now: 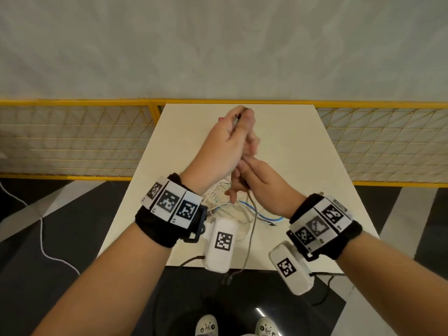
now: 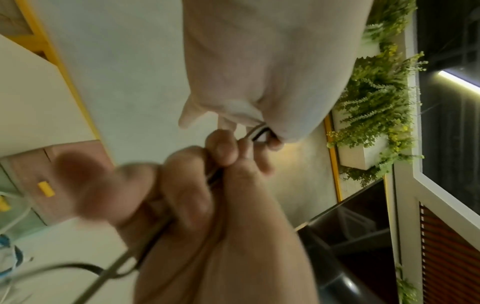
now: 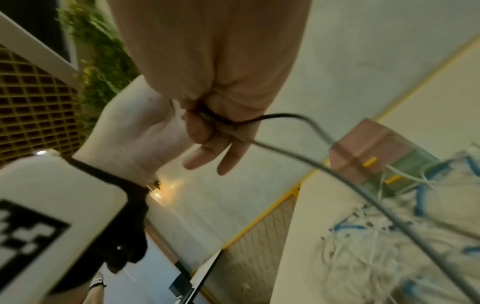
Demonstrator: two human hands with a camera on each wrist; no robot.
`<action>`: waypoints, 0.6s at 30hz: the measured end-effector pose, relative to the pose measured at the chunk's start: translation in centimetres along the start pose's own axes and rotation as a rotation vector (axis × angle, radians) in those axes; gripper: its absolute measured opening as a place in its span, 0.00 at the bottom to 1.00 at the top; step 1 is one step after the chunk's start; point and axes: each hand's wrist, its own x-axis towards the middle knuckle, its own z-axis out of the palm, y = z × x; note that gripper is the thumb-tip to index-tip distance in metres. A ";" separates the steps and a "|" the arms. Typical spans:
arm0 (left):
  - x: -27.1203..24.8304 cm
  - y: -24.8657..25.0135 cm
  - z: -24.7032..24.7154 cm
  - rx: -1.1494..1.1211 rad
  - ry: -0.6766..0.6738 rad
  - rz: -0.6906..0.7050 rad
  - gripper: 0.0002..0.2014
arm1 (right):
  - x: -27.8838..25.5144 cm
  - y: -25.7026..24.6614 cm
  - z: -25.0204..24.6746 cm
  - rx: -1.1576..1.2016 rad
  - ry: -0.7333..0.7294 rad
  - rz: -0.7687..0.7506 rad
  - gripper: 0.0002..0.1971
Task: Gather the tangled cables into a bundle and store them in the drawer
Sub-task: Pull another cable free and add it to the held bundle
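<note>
Both hands are raised above the white table [image 1: 303, 146]. My left hand [image 1: 238, 118] is uppermost and pinches the top of a grey cable [image 1: 251, 229]. Just below it my right hand [image 1: 240, 181] has its fingers curled round the same cable. From there the cable hangs down past the table's near edge. The right wrist view shows the grey cable [image 3: 363, 195] leaving my fist in a loop. A tangle of white and blue cables [image 1: 228, 210] lies on the table under the hands. A small pink and green drawer unit [image 3: 363, 158] with yellow handles stands behind the tangle [image 3: 376, 246].
A yellow mesh fence [image 1: 72, 141] runs behind the table on both sides, with a pale wall above it. Dark floor lies around the table, and a thin white cord [image 1: 42, 238] trails across it at the left. My feet [image 1: 206, 327] are at the table's near edge.
</note>
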 end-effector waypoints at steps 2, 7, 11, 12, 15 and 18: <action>0.4 0.2 -0.8 -0.137 0.107 -0.017 0.14 | -0.1 1.5 0.6 -0.012 -0.018 0.028 0.14; 1.1 0.6 -3.1 -0.425 0.255 -0.022 0.16 | -1.6 5.8 1.1 -0.139 -0.130 0.115 0.14; 0.6 0.5 -4.1 -0.443 0.274 -0.020 0.17 | -2.7 9.0 1.6 -0.289 -0.294 0.231 0.13; 0.4 0.5 -4.4 -0.441 0.268 -0.017 0.17 | -3.0 9.8 1.6 -0.393 -0.349 0.255 0.14; 0.1 0.3 -5.3 -0.401 0.204 -0.029 0.17 | -3.7 12.1 1.0 -0.610 -0.573 0.407 0.13; -0.4 -0.2 -5.8 -0.350 0.130 -0.110 0.17 | -3.3 13.0 -0.2 -0.723 -0.678 0.543 0.30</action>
